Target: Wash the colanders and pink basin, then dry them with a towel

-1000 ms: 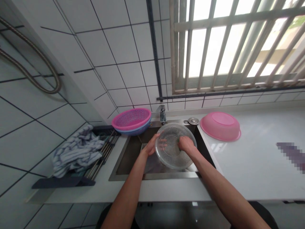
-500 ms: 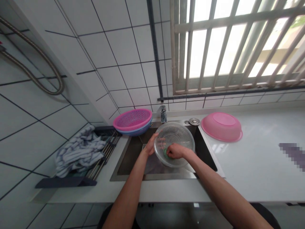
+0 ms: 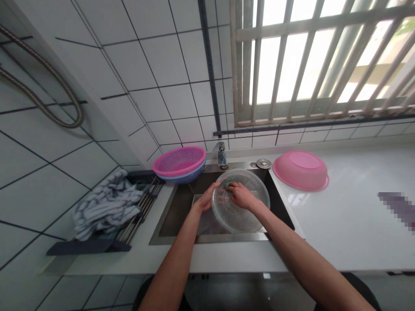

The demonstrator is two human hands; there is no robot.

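Strainer held over the sink, green scrubber inside.

Left hand grips the clear strainer at nine o'clock, fingers spread beneath its mesh; right hand, inside it, pinches the scrubber between ten and eleven o'clock. From the sink, a pink basket nests in a blue basket towards ten o'clock; an upturned pink basin rests on the worktop at two o'clock.
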